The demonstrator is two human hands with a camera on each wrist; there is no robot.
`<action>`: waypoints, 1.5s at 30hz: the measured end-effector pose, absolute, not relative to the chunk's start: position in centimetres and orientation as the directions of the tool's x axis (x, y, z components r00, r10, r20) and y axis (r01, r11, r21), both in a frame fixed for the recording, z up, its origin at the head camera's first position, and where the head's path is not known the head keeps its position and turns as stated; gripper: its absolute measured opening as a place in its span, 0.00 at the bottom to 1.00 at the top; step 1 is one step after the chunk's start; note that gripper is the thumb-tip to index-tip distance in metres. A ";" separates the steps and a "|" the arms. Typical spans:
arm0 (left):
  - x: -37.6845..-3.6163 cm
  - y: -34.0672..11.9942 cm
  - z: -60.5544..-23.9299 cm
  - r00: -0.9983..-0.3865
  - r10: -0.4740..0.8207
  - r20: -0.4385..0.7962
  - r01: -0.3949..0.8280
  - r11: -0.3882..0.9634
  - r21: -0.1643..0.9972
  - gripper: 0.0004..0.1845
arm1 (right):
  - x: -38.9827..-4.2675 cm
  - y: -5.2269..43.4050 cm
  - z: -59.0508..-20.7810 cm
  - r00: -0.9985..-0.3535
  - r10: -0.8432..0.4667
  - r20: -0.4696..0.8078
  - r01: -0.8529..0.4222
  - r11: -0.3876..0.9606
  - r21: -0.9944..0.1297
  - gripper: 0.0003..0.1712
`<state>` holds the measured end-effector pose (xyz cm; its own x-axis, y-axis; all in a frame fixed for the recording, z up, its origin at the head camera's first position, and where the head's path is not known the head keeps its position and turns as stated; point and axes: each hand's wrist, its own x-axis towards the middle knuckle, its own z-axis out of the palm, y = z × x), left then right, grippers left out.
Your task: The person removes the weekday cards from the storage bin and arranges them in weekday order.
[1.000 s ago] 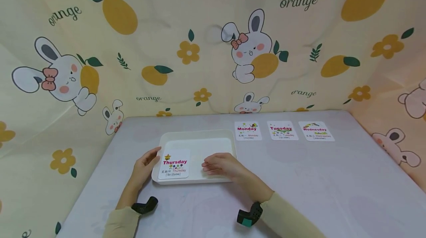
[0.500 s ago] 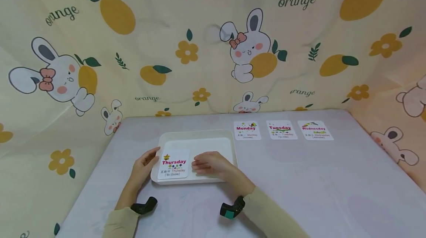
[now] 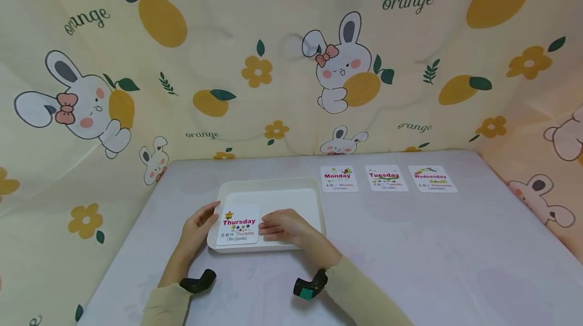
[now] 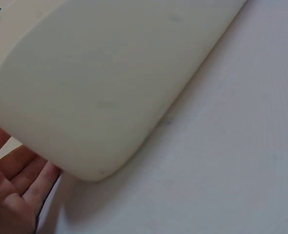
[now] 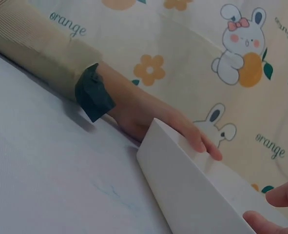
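Note:
A white tray (image 3: 273,184) stands on the table, with a white card printed "Thursday" (image 3: 239,223) in its left part. My left hand (image 3: 197,229) holds the tray's left end; the left wrist view shows its fingers (image 4: 34,178) partly hidden behind the tray's wall. Over the tray, my right hand (image 3: 289,229) has its fingertips right at the card's right edge. Its fingertips (image 5: 284,194) stand apart from the thumb in the right wrist view, where the card is hidden behind the tray wall (image 5: 182,185).
At the back, right of the tray, a row of cards lies flat: Monday (image 3: 339,179), Tuesday (image 3: 386,179) and Wednesday (image 3: 432,179). A patterned cloth (image 3: 282,22) hangs behind the table (image 3: 410,255). Each wrist wears a dark device.
My right hand has moved left across the tray, up to the Thursday card's right edge. The left hand stays at the tray's left end, and the cards have not moved.

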<state>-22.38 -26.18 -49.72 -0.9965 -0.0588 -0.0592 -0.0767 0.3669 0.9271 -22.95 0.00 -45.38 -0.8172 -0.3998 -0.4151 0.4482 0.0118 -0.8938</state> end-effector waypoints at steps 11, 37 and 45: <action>-22.5 -26.2 -49.9 -0.996 -0.070 -0.052 -0.074 0.367 0.927 0.23 | -23.0 -0.3 -45.7 -0.821 -0.363 -0.441 0.484 -0.032 -0.874 0.20; -22.4 -26.1 -49.7 -0.996 -0.067 -0.061 -0.081 0.376 0.923 0.24 | -23.1 -4.0 -46.0 -0.921 -0.129 -0.368 0.357 0.099 -0.929 0.12; -22.5 -26.0 -49.5 -0.996 -0.054 -0.066 -0.081 0.360 0.929 0.24 | -23.1 -3.9 -46.2 -0.926 -0.102 -0.364 0.353 0.108 -0.929 0.10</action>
